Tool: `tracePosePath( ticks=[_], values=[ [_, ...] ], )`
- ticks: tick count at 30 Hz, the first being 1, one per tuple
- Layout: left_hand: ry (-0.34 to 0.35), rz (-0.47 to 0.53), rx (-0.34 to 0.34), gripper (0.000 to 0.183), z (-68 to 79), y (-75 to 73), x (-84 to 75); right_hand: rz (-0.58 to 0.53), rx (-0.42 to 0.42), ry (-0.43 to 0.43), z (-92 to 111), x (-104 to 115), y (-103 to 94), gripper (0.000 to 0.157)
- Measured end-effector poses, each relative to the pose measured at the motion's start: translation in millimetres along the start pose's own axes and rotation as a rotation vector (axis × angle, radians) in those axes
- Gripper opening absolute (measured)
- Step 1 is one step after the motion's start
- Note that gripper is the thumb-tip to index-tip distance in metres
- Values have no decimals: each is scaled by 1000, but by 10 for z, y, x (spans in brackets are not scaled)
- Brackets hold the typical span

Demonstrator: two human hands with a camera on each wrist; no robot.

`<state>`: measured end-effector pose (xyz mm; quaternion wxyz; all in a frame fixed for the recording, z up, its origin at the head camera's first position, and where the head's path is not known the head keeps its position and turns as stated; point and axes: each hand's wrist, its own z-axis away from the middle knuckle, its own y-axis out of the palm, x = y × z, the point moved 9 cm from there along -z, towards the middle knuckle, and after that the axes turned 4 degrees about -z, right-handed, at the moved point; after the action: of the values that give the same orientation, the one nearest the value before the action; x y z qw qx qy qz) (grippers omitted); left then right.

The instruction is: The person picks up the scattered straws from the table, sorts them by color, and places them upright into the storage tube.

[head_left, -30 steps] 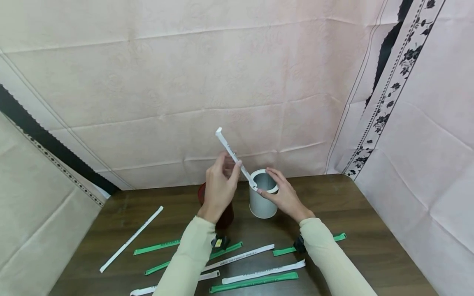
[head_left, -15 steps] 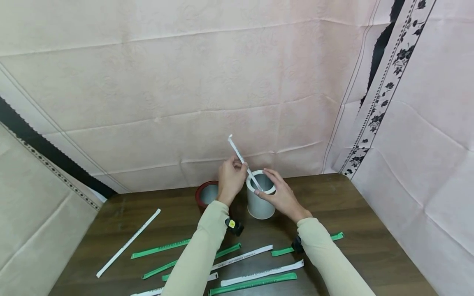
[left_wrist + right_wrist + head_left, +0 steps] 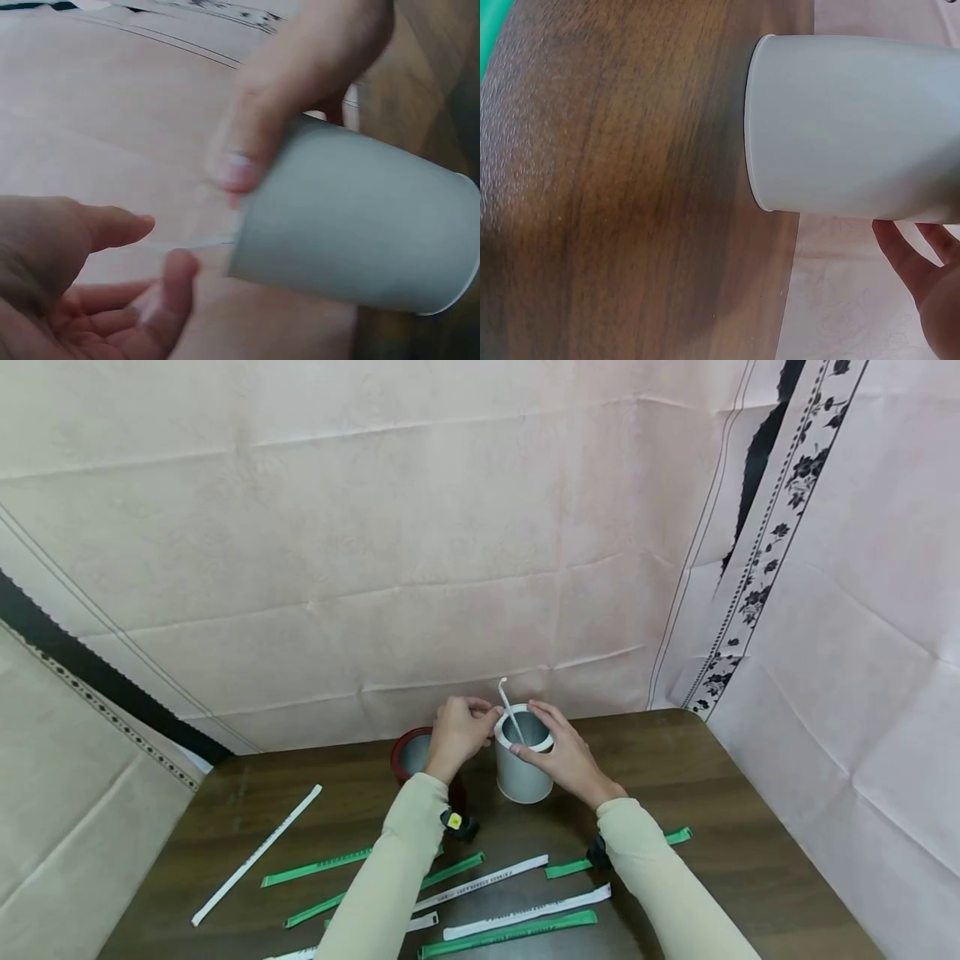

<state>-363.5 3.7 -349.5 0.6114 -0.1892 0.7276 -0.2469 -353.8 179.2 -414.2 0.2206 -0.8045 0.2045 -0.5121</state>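
A white paper-wrapped straw point(image 3: 512, 708) leans inside a white cup point(image 3: 522, 779), its bent upper end above the rim. My left hand point(image 3: 461, 735) is just left of the cup's rim. In the left wrist view, the thumb and fingers of the left hand point(image 3: 45, 247) are apart, with nothing between them; the straw's thin end shows faintly behind. My right hand point(image 3: 566, 760) grips the white cup near its top, thumb in front and fingers at the far side. The right wrist view shows the upright cup point(image 3: 840, 127) on the table, with fingers point(image 3: 904, 259) against its side.
A dark red cup point(image 3: 401, 758) stands left of the white one, partly behind my left hand. Several green wrapped straws point(image 3: 517, 935) and white wrapped straws point(image 3: 258, 852) lie on the wooden table point(image 3: 720, 793). A pale cloth point(image 3: 375, 527) hangs behind.
My left hand lowered the white straw into the white cup, then let it go and drew slightly left. The right hand stayed on the cup.
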Motion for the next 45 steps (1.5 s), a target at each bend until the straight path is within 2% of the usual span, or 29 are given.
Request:
tracePosePath(
  ticks=[3,7,9,12,14,17,20,24,27,31,33,37,39,41,43,45],
  values=[
    [25,13,81,33,150,-129,-93,1,-4,-11,-33,17,-14,85],
    [119,35,280,26,460,-205,-205,13,-8,-21,-57,15,-33,85],
    [171,21,375,20,650,-210,-197,15,-12,-23,-63,13,-51,85],
    [247,-44,477,12,916,-163,-65,11,-18,-19,-58,3,-95,85],
    [276,-99,519,12,1061,-83,111,13,-25,-11,-46,-16,-134,84],
    [284,-164,558,13,1227,95,425,13,-34,0,-25,-52,-177,83],
    [262,-242,564,12,1368,273,702,9,-27,0,-20,-69,-170,83],
    [293,-459,479,9,1537,421,872,-3,-5,7,-18,-70,-79,84],
    [305,-610,399,9,1634,480,925,-16,8,16,-7,-60,20,84],
    [317,-673,374,9,1658,552,939,-21,12,14,-9,-37,42,85],
    [355,-702,381,8,1660,582,919,-22,7,12,-16,-28,31,86],
    [478,-785,386,6,1682,636,862,-26,-8,9,-8,-27,-1,85],
    [518,-797,382,6,1695,630,845,-29,-9,6,2,-24,-1,85],
    [544,-764,370,7,1696,584,815,-27,-6,4,8,-23,13,84],
    [544,-687,350,10,1684,489,772,-28,-2,-1,13,-17,34,83],
    [526,-568,322,13,1660,352,701,-35,-3,-1,16,-13,55,83]
  ],
)
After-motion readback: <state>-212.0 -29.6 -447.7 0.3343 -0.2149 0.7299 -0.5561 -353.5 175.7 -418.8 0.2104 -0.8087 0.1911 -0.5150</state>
